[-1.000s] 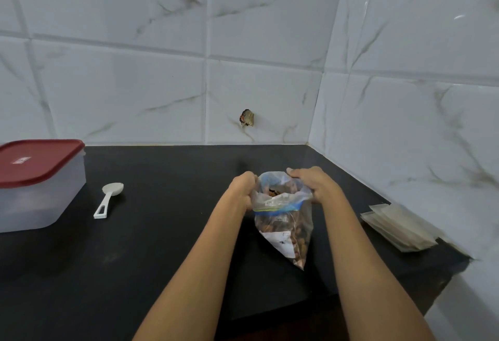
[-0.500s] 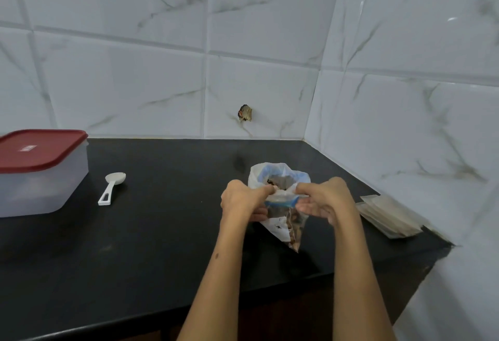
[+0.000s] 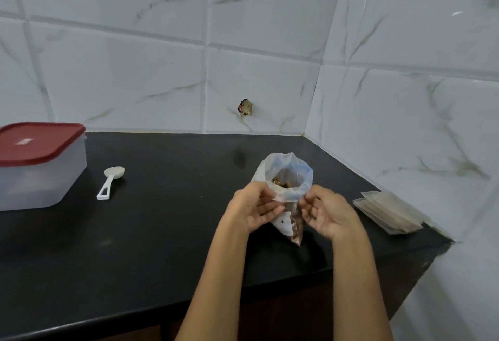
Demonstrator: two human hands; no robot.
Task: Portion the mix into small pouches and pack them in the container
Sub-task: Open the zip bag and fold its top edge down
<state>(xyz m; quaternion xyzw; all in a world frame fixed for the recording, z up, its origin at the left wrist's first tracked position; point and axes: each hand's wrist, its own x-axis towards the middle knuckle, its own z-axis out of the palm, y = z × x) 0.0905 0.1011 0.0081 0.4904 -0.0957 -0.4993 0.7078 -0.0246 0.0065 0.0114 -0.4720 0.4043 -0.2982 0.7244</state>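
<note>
Both hands, left [image 3: 255,209] and right [image 3: 325,212], pinch the open mix bag [image 3: 287,192] above the table [image 3: 162,227]. It's floppy, so tilting could spill mix before reaching the pouches [image 3: 388,212].

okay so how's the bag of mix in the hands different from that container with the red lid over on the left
The bag of mix is soft, crumpled plastic, while the container is a rigid box. The bag's mouth is open, showing brown mix inside; the container is shut under its red lid. The bag is held by the left hand and right hand; the container stands untouched on the black counter. Both are see-through or translucent plastic.
</note>
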